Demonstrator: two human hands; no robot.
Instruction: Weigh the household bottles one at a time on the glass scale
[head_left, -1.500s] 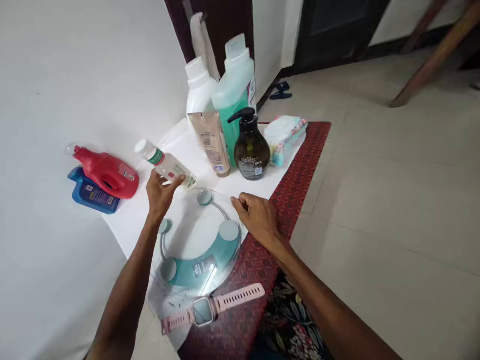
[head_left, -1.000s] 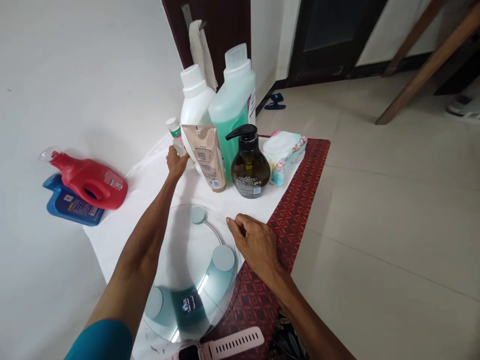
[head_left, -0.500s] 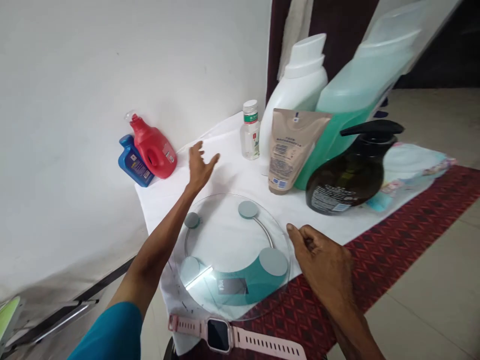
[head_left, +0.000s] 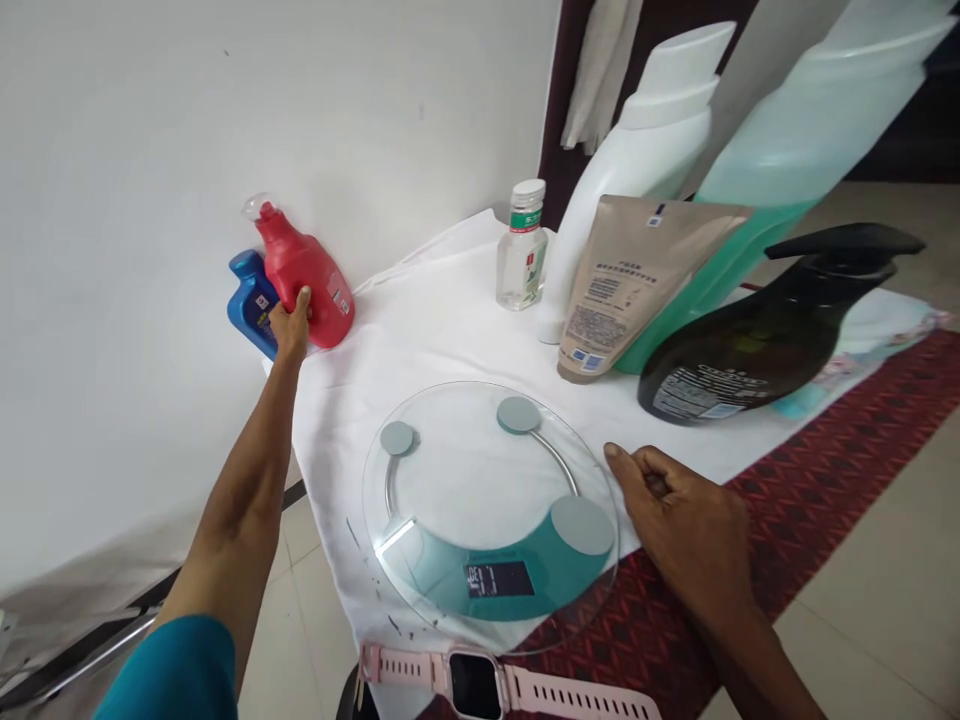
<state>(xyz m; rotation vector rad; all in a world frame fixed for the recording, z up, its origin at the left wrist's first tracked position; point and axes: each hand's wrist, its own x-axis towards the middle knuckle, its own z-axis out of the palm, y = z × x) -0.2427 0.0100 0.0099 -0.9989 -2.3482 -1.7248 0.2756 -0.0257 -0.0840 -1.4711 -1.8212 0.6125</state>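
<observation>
My left hand point(head_left: 291, 328) reaches to the back left corner of the table, closed around the handle area of a red detergent bottle point(head_left: 326, 285). Leaning beside that bottle is a blue bottle point(head_left: 251, 300), partly covered by my fingers. My right hand point(head_left: 682, 520) is loosely curled at the right rim of a round glass bathroom scale point(head_left: 450, 480), its thumb close to the glass; I see nothing in it. The scale's small display shows faint marks. In front of the scale lies a pink-strapped smartwatch point(head_left: 474, 685).
To the right stand a clear bottle with a white cap point(head_left: 521, 255), a white jug point(head_left: 637, 150), a beige tube point(head_left: 637, 280), a bottle of green liquid point(head_left: 780, 160) and a dark pump bottle point(head_left: 742, 350). A wall point(head_left: 187, 150) borders the left side.
My left hand has moved left from the open cloth to the red bottle and closed there. My right hand keeps its place by the scale. The view has shifted slightly.
</observation>
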